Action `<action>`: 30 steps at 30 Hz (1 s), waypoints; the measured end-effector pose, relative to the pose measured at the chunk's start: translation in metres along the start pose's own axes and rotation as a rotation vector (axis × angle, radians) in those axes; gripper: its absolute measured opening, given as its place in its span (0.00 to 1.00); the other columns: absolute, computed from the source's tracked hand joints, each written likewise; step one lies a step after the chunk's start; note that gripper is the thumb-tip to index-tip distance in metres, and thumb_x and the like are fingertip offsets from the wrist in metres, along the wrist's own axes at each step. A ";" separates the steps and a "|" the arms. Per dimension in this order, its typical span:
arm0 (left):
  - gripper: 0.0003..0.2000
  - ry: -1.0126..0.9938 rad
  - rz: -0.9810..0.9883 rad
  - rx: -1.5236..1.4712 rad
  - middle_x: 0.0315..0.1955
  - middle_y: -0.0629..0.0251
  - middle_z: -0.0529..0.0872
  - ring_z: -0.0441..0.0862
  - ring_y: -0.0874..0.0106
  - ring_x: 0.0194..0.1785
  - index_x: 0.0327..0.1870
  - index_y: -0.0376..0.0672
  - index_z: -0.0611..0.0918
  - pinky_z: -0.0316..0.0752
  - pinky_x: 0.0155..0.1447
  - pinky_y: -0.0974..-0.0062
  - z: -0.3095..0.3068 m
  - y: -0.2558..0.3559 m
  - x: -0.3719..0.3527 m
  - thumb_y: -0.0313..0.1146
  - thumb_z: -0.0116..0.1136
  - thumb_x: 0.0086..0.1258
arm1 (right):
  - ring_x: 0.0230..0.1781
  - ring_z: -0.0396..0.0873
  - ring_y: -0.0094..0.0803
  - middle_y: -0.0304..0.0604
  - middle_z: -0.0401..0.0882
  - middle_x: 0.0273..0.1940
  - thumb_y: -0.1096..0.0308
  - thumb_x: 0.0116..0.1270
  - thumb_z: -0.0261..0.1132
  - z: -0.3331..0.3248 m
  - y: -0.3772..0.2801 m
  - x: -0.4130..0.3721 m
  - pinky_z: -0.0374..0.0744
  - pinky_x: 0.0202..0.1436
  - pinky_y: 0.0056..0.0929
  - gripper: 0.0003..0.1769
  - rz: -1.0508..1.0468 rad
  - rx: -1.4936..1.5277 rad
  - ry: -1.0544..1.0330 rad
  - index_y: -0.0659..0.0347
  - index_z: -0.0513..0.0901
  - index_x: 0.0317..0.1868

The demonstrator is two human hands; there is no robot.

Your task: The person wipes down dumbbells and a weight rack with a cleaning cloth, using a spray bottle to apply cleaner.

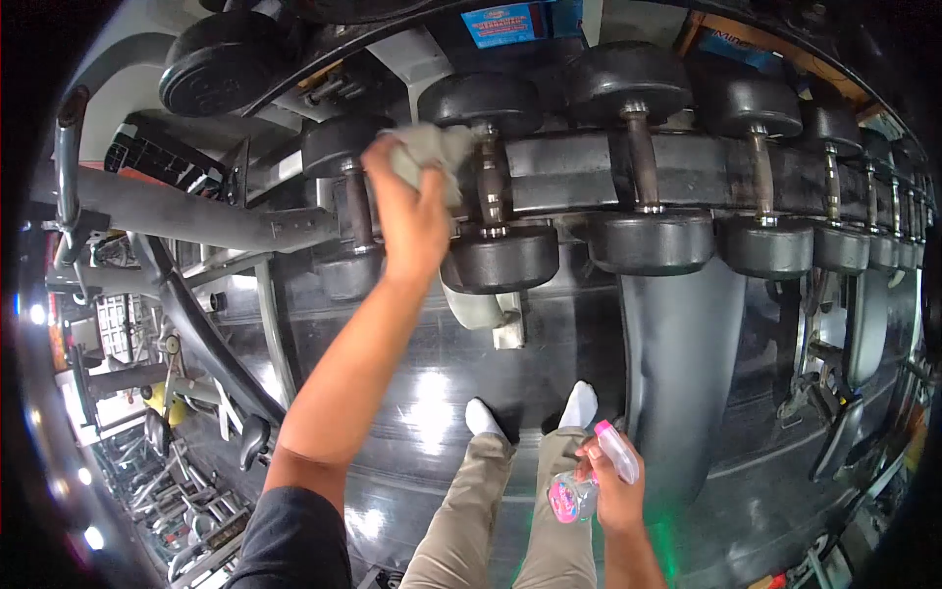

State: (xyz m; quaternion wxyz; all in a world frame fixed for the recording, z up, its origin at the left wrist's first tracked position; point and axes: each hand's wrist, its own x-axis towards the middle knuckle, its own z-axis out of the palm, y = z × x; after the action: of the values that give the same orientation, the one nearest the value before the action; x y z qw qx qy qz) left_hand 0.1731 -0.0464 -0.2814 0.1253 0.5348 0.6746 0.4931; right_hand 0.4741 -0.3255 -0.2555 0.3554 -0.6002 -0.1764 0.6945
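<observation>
My left hand (410, 216) is closed on a pale grey cloth (437, 152), slightly blurred. It reaches over the rack between two black dumbbells. The cloth overlaps the handle area of the nearer dumbbell (500, 260), and another dumbbell (358, 196) lies just to the left. Low in front of my right leg, my right hand (616, 481) grips a clear spray bottle (572, 499) with a pink label and a pink-tipped white trigger head. Its fingers wrap round the neck under the trigger.
More dumbbells (653, 240) line the rack towards the right. A padded bench (682, 363) stands below them. Grey machine frames (196, 211) fill the left side. A blue box (505, 25) sits behind the rack. My feet in white socks (581, 402) stand on the dark floor (422, 383).
</observation>
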 end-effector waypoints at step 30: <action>0.13 -0.432 0.949 0.653 0.57 0.69 0.83 0.73 0.61 0.69 0.45 0.55 0.91 0.68 0.75 0.59 0.074 0.048 0.069 0.31 0.64 0.61 | 0.30 0.80 0.27 0.44 0.86 0.39 0.63 0.73 0.73 0.008 -0.007 0.014 0.80 0.35 0.30 0.13 0.027 0.021 0.000 0.65 0.83 0.44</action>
State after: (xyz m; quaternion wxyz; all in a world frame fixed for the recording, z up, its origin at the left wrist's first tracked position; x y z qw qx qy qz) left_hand 0.2257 0.0488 -0.2538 -0.1445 0.8753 0.4386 0.1436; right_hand 0.4682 -0.3098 -0.2589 0.3523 -0.5990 -0.1609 0.7009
